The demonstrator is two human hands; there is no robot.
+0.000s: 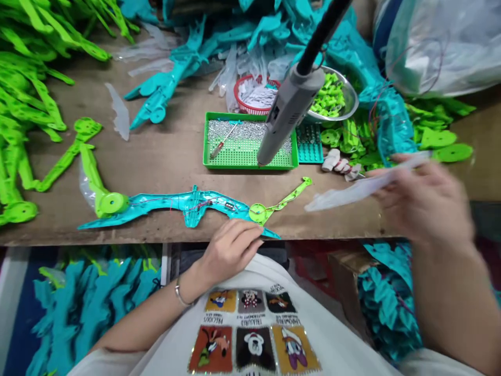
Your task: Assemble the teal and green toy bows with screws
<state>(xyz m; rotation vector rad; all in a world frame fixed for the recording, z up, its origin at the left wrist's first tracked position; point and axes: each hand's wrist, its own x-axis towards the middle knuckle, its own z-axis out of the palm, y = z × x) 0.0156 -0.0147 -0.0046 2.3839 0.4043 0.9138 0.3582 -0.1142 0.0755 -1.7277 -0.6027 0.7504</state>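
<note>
A turquoise toy bow shell (164, 206) lies along the front of the table, its inner side up, showing thin red wires and small metal parts. One bright green limb (111, 201) is on its left end and another green limb (287, 201) on its right. My left hand (235, 248) has its fingers closed at the table edge, pinching the shell's right end. To the right, above the table, my right hand (426, 198) is blurred by motion and grips a translucent white plastic piece (352, 195), which points left toward the right limb.
Behind the bow stands a green tray (250, 166) of screws, under a grey hanging electric screwdriver (287, 115). A red basket (256, 109) and a metal bowl (350, 112) of green parts sit farther back. Green limbs (23, 115) pile up at left.
</note>
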